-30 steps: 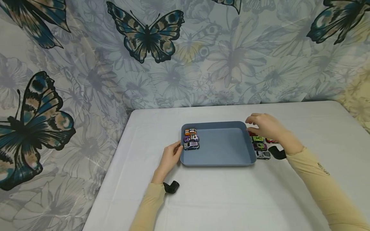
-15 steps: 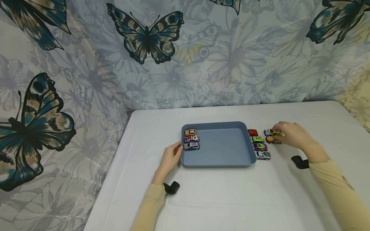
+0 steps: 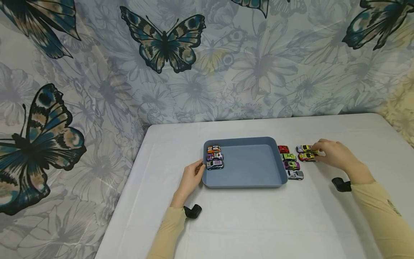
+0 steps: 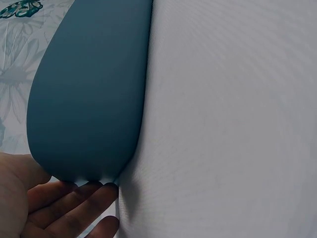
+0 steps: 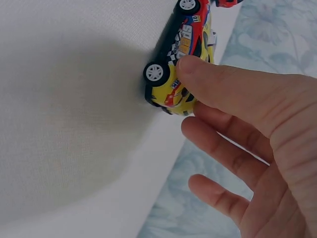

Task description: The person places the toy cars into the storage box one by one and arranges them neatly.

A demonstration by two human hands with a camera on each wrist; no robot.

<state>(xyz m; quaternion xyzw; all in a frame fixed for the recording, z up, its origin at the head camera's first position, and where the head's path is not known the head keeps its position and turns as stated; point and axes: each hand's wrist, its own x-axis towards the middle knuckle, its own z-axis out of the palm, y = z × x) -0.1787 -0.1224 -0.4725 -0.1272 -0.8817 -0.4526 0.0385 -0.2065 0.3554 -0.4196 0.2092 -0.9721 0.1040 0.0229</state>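
Note:
A shallow blue-grey tray (image 3: 249, 163) lies on the table, with a short column of toy cars (image 3: 215, 164) along its left side. My left hand (image 3: 189, 178) holds the tray's left end; in the left wrist view its fingertips (image 4: 106, 193) curl against the tray's outer wall. Right of the tray, my right hand (image 3: 336, 154) pinches the rear of a yellow-and-red toy car (image 3: 306, 157). The right wrist view shows the thumb (image 5: 198, 72) on the car's side, the index fingertip hidden behind it and the other fingers loose. Another yellow toy car (image 3: 303, 148) sits just behind.
Against the tray's right wall stand several more toy cars: a red one (image 3: 283, 149), a lime-green one (image 3: 288, 157), a purple-and-green one (image 3: 291, 165) and a silver one (image 3: 295, 175). A white cloth (image 3: 239, 223) covers the table. Butterfly-patterned fabric (image 3: 258, 82) hangs behind.
My right hand has moved right from the tray's right rim to the outer pair of cars and taken hold of the yellow-and-red one. The left hand stays on the tray.

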